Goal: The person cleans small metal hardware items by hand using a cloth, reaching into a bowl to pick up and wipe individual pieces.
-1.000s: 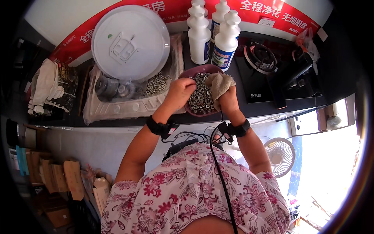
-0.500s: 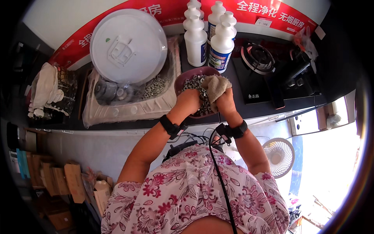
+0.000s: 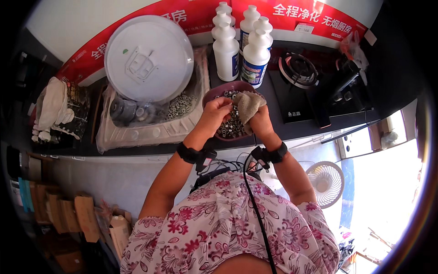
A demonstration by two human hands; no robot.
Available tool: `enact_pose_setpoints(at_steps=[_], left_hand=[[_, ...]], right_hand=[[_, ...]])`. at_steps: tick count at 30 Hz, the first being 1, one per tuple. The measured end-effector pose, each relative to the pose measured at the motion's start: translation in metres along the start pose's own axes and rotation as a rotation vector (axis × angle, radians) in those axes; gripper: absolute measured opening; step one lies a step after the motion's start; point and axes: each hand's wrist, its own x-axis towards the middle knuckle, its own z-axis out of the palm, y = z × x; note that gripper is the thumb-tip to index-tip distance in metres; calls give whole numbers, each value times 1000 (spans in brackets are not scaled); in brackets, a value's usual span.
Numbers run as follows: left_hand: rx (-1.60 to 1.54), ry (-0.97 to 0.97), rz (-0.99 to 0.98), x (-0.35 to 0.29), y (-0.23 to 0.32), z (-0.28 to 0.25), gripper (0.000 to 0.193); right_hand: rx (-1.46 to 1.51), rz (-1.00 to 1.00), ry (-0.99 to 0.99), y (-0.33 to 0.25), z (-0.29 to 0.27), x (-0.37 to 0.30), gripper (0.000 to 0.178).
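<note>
A maroon plastic basin (image 3: 210, 95) full of small shiny metal rings or nuts (image 3: 233, 126) sits at the counter's front edge. My right hand (image 3: 261, 122) grips a beige cloth (image 3: 249, 106) over the basin's right side, and the cloth hides some of the metal pieces. My left hand (image 3: 216, 114) is over the left side, thumb and fingertips pinched together near the cloth. Whatever lies between those fingertips is too small to make out. More of the metal rings (image 3: 179, 108) are heaped in the plastic-wrapped sink to the left.
A big round white lid (image 3: 150, 61) leans over the sink (image 3: 150, 134). White bottles (image 3: 226, 59) stand behind the basin. To the right is a black gas hob (image 3: 292, 102). Gloves (image 3: 54, 102) lie at far left, and a fan (image 3: 325, 183) stands below right.
My left hand has lifted from among the metal pieces and drawn back left, its fingertips now showing in a pinch. The cloth in my right hand has shifted slightly left.
</note>
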Motion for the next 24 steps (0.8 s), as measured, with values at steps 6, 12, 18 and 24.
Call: enact_pose_setpoints(at_steps=[6,12,18,24], left_hand=[[-438,-115,-74,-1,-18,-7,18],[-535,-159,-72,1,-21,-11,19],[-537,-178,-67,1,-24,-13,16],[-504,-121,-109,-2,-24,-12,15]], right_hand=[[4,8,-114,-4,0,-1,24],[-13,-83,-145,13,1,2,30],[-87,-149,-86,12,5,0,31],[-247,-268,-117,0,7,-2,26]])
